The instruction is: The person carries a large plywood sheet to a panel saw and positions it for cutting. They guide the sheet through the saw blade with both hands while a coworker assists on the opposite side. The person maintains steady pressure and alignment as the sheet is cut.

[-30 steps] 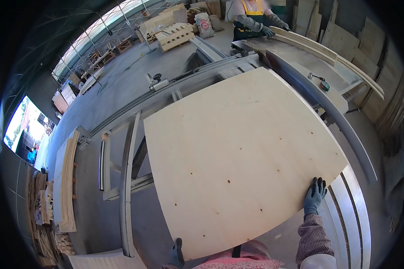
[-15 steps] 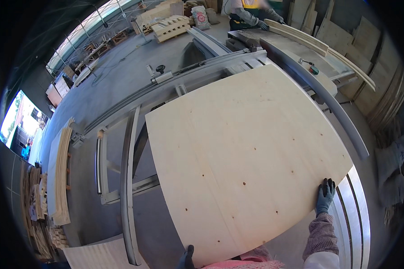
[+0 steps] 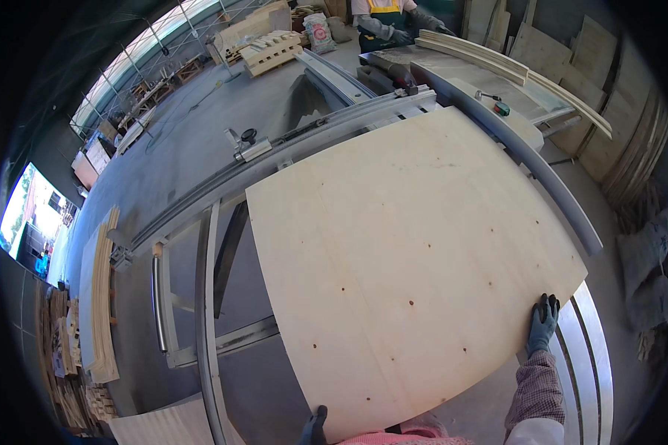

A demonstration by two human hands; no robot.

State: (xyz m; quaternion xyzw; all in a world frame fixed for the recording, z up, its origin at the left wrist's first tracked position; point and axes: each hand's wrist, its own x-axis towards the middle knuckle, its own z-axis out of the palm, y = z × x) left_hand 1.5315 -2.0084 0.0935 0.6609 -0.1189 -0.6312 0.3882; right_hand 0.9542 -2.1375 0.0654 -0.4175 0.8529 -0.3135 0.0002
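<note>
A large pale plywood sheet with small dark knots lies over the sliding table of a panel saw, its near edge toward my body. At its near left corner, my left hand in a dark glove grips the edge, thumb on top and fingers hidden below. Near the right corner, my right hand in a grey-blue glove holds the edge, with its fingers laid over the top face; its thumb is hidden. Slotted metal table strips show beside my right hand.
The metal fence beam with its stop crosses beyond the sheet; a curved-looking grey rail runs along the right. Across the saw, a co-worker stands near long wooden strips. Stacked boards stand at left, sacks at right.
The sheet has shifted slightly rightward and forward against the fence beam, with both my hands staying on its edge. The whole view has also turned a little.
</note>
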